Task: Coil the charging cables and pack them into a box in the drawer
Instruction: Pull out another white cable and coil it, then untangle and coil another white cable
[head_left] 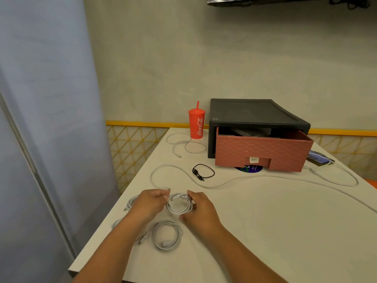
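Nearest, on the white table (265,231), lying flat between the two forearms: a wound white cable (166,235). To its left, partly hidden under the left forearm, more white cables (130,203), loosely wound; number not possible to tell.

A little farther, held just above the table between both hands: a small coil (179,206) of white charging cable. On its left side the left hand (150,203), pinching it with curled fingers; on its right side the right hand (199,209), gripping it with the thumb on top and the fingers curled below.

Just beyond the left hand, the silver plug of a long white cable (234,180), looping first to the left, then running away to the right across the table. Behind that, a short black cable (203,172) in a closed loop, apart from the others.

Farther right, a black cabinet (255,111) with its pink drawer (263,148) pulled open; inside, something dark (251,131), too hidden to name. Left of the cabinet, a red cup (196,124) with a straw, and just in front of it one loose white cable (187,145). Right of the drawer, a phone (318,159) flat on the table.
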